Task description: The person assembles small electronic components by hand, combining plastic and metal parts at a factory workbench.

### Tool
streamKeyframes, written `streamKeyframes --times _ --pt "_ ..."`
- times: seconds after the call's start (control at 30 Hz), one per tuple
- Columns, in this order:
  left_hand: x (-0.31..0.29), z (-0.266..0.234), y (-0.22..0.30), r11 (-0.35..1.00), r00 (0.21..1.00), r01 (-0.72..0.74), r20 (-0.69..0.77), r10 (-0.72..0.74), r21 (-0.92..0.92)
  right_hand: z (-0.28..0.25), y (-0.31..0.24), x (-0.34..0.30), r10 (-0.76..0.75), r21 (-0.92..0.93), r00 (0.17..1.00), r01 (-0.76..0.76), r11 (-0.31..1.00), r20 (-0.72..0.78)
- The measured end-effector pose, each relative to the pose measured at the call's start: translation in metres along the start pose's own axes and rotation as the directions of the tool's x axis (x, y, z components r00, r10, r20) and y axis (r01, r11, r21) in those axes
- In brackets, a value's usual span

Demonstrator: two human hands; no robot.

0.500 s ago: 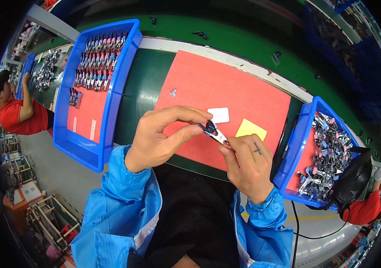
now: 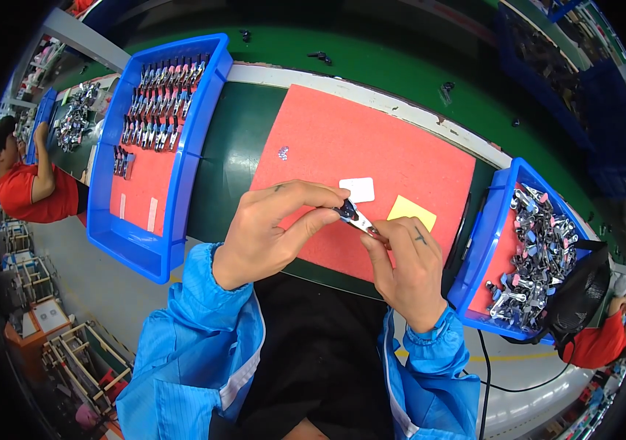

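Observation:
Over the red mat point(image 2: 313, 121) I hold one small spring clamp point(image 2: 361, 221), silver in the middle with dark ends. My left hand point(image 2: 265, 227) pinches its dark handle end between thumb and index finger. The other end is gripped by the thumb and fingers of my right hand point(image 2: 408, 268), which partly cover the tip. A white card point(image 2: 358, 189) lies on the mat just beyond the clamp. The yellow sticky note point(image 2: 413, 211) is beside my right hand. Farther left on the mat sits a little cluster of tiny shiny parts point(image 2: 283, 152).
At left, a blue tray point(image 2: 196, 147) holds rows of similar clamps point(image 2: 159, 103). Another blue tray point(image 2: 467, 282) at right contains a loose heap of clamps point(image 2: 533, 257), with a black mesh bag point(image 2: 580, 297) over its edge. Dark pieces point(image 2: 319, 57) lie on the green surface beyond.
My left thumb and index finger have drawn closer together on the clamp's handle end. The dark pieces on the green surface beyond have shifted slightly left.

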State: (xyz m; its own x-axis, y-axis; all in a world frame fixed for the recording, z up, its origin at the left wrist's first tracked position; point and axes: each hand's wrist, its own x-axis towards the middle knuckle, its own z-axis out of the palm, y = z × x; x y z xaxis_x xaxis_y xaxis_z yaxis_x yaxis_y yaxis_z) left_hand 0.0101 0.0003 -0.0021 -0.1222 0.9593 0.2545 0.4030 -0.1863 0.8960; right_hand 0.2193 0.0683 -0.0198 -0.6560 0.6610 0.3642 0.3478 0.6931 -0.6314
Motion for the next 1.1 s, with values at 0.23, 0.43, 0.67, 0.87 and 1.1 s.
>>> streamKeyframes --times 0.23,0.43,0.67,0.87,1.1 --pt "-0.004 0.014 0.002 0.998 0.997 -0.059 0.051 0.059 0.012 0.008 -0.001 0.003 0.019 0.079 0.999 -0.016 0.997 -0.030" --pt "-0.003 0.007 0.006 0.997 0.993 -0.029 0.110 0.036 -0.068 0.004 0.001 -0.001 0.000 0.130 1.000 -0.001 0.992 0.007" --pt "-0.015 0.010 0.007 0.978 0.964 0.161 0.235 -0.127 -0.132 0.005 0.002 -0.004 -0.053 0.238 0.997 0.039 0.970 0.055" --pt "-0.017 0.011 0.003 0.951 0.943 0.238 0.281 -0.178 -0.195 0.005 0.002 -0.008 -0.011 0.264 0.997 -0.008 0.965 0.070" --pt "-0.020 0.018 0.003 0.994 0.993 -0.095 0.071 0.091 0.051 0.016 -0.003 -0.008 0.201 0.335 0.976 -0.164 0.928 -0.080"
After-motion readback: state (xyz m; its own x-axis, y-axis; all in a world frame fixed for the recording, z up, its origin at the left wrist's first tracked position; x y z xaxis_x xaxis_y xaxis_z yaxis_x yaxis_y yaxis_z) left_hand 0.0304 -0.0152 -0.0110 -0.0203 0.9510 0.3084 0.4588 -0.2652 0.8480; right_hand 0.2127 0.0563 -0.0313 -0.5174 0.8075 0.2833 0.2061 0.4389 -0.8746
